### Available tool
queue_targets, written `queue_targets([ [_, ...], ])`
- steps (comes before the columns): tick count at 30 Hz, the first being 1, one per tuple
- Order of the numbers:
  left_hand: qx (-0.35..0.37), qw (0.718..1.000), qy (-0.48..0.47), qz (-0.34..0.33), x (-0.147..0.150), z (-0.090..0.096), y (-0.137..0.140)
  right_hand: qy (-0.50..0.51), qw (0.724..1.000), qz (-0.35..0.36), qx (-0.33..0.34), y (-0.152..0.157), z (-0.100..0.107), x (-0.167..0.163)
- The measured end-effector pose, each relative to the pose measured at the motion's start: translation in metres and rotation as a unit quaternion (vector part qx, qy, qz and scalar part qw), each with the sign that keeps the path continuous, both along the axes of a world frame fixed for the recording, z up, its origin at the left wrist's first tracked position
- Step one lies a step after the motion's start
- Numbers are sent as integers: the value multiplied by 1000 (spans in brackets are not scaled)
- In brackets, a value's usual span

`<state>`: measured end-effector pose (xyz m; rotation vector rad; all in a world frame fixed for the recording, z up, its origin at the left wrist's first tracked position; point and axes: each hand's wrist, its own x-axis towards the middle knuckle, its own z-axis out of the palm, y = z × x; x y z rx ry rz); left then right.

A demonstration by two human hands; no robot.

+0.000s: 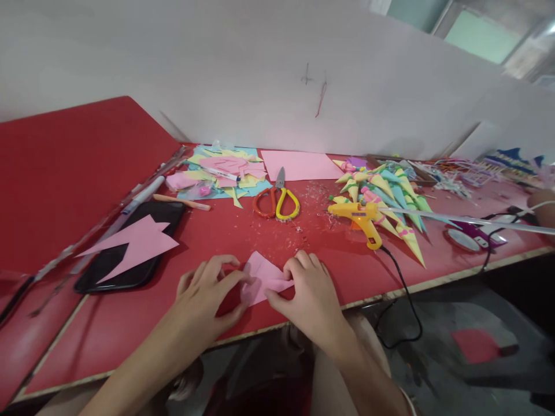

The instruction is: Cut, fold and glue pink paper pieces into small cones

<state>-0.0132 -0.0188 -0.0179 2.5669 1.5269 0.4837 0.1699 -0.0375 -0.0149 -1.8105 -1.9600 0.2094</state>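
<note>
A small piece of pink paper (261, 271), creased and partly curled, is held at the front edge of the red table. My left hand (208, 292) has its thumb and forefinger on the paper's left edge. On the opposite side, my right hand (311, 294) pinches the right corner between thumb and curled fingers. Beyond the paper lie scissors (281, 184) with one red and one yellow handle, blades pointing at the wall. More cut pink paper (145, 245) rests on a black tray (145, 281) to the left.
A yellow glue gun (358, 216) with a long clear stick and black cord lies at right, by a pile of pastel paper cones (396, 188). Paper scraps (229, 167) and a pink sheet (299, 165) lie by the wall. Another person's hand (541, 208) shows far right.
</note>
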Motion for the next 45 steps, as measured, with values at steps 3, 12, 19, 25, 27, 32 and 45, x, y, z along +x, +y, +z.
queue_targets([
  [3, -12, 1000, -14, -6, -3, -1, 2, 34, 999, 26, -8, -1, 1, 9],
  [12, -31, 999, -30, -21, -8, -4, 6, 99, 993, 68, 11, -1, -4, 30],
  [19, -22, 996, -10, -89, -12, 0, 11, 76, 973, 214, 32, -10, 2, 21],
  [25, 13, 990, -20, -138, -5, 6, 9, -15, 978, 209, -11, -17, 8, 6],
  [27, 0, 988, -9, -153, -1, 9, 7, -19, 979, 203, -20, -18, 10, 3],
  [32, -22, 985, 14, -172, 3, 14, 5, -5, 977, 209, -39, -18, 10, 9],
  [45, -14, 987, -1, -162, 7, 8, -6, 3, 964, 256, -71, -16, 16, 27],
])
